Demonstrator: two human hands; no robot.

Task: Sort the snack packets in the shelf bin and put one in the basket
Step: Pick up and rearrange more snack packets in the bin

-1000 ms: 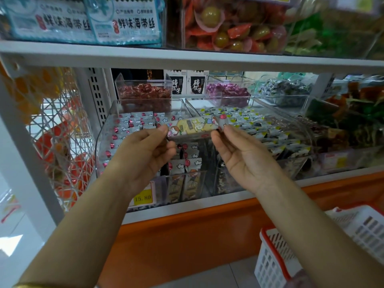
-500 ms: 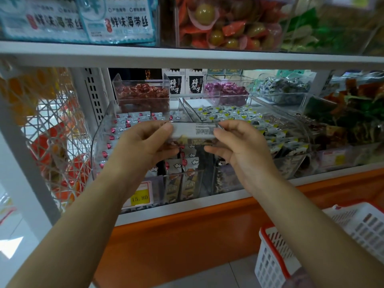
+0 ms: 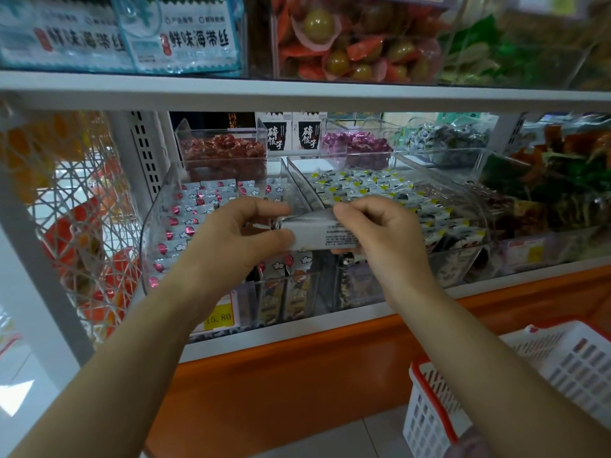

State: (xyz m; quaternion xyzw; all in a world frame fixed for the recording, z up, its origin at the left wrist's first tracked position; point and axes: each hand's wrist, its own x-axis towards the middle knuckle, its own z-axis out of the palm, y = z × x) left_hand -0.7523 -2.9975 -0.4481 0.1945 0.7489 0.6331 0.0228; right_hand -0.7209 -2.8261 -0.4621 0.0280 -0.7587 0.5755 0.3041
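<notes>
A small snack packet (image 3: pixel 315 232), its white back with fine print facing me, is held between both hands in front of the shelf. My left hand (image 3: pixel 231 239) pinches its left end and my right hand (image 3: pixel 383 233) pinches its right end. Behind them a clear shelf bin (image 3: pixel 158 226) holds rows of white packets with red marks, and the bin (image 3: pixel 463 206) to its right holds white packets with yellow marks. The white basket (image 3: pixel 439 421) with a red rim stands on the floor at the lower right.
A yellow price tag (image 3: pixel 219 319) reading 15.80 hangs on the bin front. Further bins of red (image 3: pixel 224 150) and purple (image 3: pixel 355 143) sweets stand behind. The upper shelf board (image 3: pixel 297 94) runs overhead. An orange shelf base (image 3: pixel 297 375) lies below; a white wire rack (image 3: pixel 86 233) is at left.
The packet has been turned over from its yellow printed front to its white back, and both hands have closed in on its ends.
</notes>
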